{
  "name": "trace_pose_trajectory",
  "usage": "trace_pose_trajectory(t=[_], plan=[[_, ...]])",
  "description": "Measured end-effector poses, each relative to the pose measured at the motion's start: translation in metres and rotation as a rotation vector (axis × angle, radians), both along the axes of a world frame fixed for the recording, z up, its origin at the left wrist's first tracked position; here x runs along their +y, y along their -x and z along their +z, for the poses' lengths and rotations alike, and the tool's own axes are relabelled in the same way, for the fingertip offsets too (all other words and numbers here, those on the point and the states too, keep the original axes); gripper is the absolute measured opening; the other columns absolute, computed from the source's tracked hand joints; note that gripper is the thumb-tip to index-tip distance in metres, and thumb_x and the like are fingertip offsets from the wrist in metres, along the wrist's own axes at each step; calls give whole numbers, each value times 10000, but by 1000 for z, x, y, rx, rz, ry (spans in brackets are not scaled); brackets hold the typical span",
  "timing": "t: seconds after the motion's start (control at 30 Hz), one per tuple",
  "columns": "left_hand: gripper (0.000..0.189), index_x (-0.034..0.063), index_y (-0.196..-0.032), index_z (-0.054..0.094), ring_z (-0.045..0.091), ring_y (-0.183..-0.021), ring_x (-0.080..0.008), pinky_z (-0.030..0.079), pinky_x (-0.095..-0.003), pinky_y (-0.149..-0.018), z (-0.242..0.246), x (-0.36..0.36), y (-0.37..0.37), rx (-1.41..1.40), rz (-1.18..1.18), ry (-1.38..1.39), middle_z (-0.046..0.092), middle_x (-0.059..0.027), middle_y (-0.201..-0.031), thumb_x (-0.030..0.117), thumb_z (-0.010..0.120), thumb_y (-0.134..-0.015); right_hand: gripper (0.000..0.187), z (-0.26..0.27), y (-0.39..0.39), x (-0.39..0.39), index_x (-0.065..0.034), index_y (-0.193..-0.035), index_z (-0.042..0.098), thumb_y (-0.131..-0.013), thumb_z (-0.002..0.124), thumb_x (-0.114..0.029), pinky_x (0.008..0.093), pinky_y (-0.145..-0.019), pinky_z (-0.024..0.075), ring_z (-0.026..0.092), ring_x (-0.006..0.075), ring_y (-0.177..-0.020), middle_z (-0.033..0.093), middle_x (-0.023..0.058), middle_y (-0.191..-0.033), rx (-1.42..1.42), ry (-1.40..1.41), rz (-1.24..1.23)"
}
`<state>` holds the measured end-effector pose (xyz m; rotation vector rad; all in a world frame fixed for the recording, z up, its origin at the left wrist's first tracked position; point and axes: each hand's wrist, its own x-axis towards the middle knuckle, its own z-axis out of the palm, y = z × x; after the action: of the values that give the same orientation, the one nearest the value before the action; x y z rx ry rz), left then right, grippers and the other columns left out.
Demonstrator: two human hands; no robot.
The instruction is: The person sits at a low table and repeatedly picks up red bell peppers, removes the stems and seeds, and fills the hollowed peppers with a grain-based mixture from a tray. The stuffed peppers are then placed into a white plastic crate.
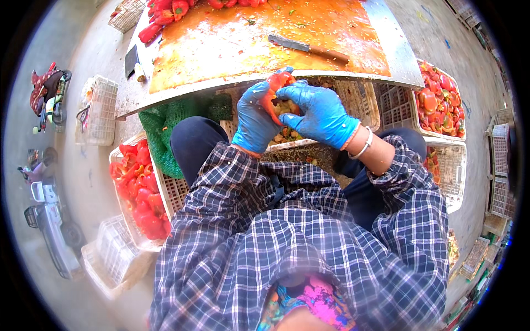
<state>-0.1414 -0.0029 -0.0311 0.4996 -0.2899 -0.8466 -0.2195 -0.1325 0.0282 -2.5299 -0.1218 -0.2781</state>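
Observation:
Both my hands wear blue gloves and meet just off the near edge of the work table. My left hand holds a cut-open red bell pepper. From the other side, the fingers and thumb of my right hand grip the pepper's open rim. Pale yellowish core and seeds show in the opening. On the table beyond lies a knife with a wooden handle, its blade pointing left. Below my hands stands a plastic crate holding pepper scraps, partly hidden by my hands.
Whole red peppers lie at the table's far left, near a dark-bladed tool. Crates of red peppers stand left and right. Green mesh netting lies by my left knee. A partly filled crate stands at right.

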Motion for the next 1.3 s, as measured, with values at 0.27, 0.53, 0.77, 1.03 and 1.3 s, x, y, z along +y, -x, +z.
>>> trace_pose_trajectory(t=[0.27,0.53,0.77,1.03,1.3], plan=[[454,-12,-1204,527,606,-995,-256,493,-361,-901,-6,-4,-5,73,116,-171,620,-120,-1047,337,573,-918,195,-19,-10,-6,-115,-925,716,-747,732,-194,348,-696,531,659,244,-778,667,91,-872,2,-313,12],[610,43,-1404,386,508,-1192,-322,480,-468,-979,31,45,-21,134,285,166,494,-172,-1293,431,495,-946,190,-10,-26,-21,-23,-1037,692,-918,599,-137,264,-810,496,634,114,-865,689,37,-998,159,-887,-170],[722,76,-1376,402,579,-1067,-302,563,-348,-837,27,176,-36,-440,1031,-469,501,-153,-1254,188,785,-774,259,-41,-32,-39,-49,-1069,684,-935,568,-238,251,-712,482,617,111,-809,686,20,-973,341,-1039,-332],[894,117,-1348,446,461,-1179,-347,432,-441,-996,39,222,-5,-1403,1235,-1194,426,-144,-1279,213,897,-582,607,10,-42,62,-9,-1380,446,-887,588,-334,345,-966,452,572,235,-1150,569,154,-1301,422,-1017,176],[1168,85,-1482,251,346,-1348,-292,385,-433,-1043,79,159,-4,-1004,1002,-530,327,-144,-1460,350,917,-559,543,43,-65,100,56,-1363,415,-889,557,-168,371,-996,452,542,286,-1192,546,180,-1303,442,-1739,401]])
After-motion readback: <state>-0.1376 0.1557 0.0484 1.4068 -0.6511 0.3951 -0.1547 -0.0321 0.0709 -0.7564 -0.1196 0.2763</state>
